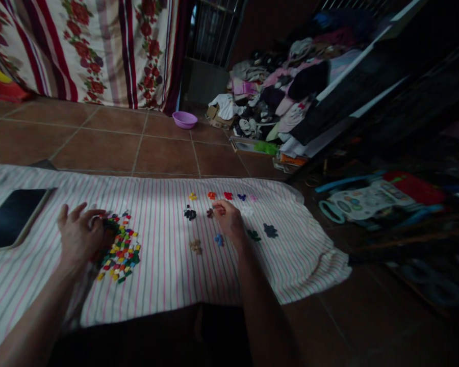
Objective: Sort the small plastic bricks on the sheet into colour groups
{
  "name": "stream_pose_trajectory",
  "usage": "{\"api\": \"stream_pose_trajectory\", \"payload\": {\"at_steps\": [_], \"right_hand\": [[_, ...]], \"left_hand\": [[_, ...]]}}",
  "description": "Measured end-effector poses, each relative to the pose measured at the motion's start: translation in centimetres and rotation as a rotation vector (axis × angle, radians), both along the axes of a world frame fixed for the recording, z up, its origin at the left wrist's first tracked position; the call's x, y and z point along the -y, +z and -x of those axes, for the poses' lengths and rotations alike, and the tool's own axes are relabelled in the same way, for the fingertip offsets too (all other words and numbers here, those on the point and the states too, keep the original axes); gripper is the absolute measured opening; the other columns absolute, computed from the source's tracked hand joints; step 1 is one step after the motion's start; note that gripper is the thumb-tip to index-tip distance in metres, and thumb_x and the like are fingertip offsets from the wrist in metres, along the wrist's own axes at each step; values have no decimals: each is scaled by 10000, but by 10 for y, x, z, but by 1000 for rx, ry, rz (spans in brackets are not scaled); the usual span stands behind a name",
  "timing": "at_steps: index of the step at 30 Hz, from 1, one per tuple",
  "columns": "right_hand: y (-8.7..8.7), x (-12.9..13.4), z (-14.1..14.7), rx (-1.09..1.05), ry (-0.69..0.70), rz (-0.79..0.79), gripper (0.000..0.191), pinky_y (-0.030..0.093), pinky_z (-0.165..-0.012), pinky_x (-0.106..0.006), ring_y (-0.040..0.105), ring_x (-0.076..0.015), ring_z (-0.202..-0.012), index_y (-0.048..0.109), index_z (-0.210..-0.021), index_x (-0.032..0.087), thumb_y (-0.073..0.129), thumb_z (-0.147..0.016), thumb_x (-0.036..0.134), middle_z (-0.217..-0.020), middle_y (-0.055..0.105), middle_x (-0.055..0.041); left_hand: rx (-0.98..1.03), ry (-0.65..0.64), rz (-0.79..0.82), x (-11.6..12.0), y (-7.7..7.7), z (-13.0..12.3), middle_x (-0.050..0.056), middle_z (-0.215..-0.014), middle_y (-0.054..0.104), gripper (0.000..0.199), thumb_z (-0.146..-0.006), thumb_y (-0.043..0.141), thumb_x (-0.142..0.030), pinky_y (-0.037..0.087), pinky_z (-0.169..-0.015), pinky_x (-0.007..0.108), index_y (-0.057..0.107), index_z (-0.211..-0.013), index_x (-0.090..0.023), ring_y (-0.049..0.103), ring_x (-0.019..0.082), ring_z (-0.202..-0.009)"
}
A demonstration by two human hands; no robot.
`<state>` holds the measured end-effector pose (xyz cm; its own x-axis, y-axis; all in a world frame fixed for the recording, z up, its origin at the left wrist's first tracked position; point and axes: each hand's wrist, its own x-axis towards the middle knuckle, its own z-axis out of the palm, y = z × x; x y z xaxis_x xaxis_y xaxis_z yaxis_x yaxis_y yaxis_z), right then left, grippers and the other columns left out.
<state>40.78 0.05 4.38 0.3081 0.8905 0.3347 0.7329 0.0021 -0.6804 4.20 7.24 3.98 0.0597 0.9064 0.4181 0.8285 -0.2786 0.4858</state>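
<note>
My left hand reaches over the left edge of a mixed pile of small colourful blocks, its fingers spread and partly curled. My right hand has thumb and fingertips pinched together beside a little heap of brown pieces; whatever is between them is too small to make out. Around it lie single-colour heaps: black pieces, tan pieces, blue pieces, green pieces and dark grey pieces. Farther back sit yellow, orange and red pieces.
Everything rests on a striped cloth over a tiled floor. A dark-screened tablet lies at the left. Beyond are a purple basin and heaped clothes. A toy panel stands at the right.
</note>
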Motion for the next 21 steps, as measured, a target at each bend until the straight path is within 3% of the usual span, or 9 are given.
{"api": "stream_pose_trajectory", "payload": {"at_steps": [8,14,18,21], "right_hand": [[9,21,-43,101,-106,-55,245,508,-691,-282,605,-150,-670,684,-855,192,485,-712,197,-792,672,-34],[12,64,-92,222,-380,92,266,487,-783,-317,617,-180,-766,707,-830,210,477,-700,190,-825,688,-41],[12,92,-116,243,-613,235,264,477,-766,-329,622,-200,-769,692,-905,203,504,-720,190,-818,688,-58],[10,105,-127,212,-726,255,263,474,-758,-321,632,-202,-780,658,-944,193,533,-713,177,-838,688,-64]], "left_hand": [[-53,21,-36,0,2,1,58,-816,685,259,-765,370,-340,215,-1128,516,601,-713,-235,553,291,-1152],[-48,5,-56,0,0,8,73,-799,686,285,-758,350,-382,219,-1117,537,590,-676,-252,552,322,-1135],[-37,3,-86,1,-2,11,64,-742,654,325,-777,326,-433,237,-1113,527,570,-655,-255,563,325,-1122],[-48,11,-81,2,-1,11,71,-745,650,364,-780,302,-453,245,-1108,529,585,-673,-249,566,332,-1117]]}}
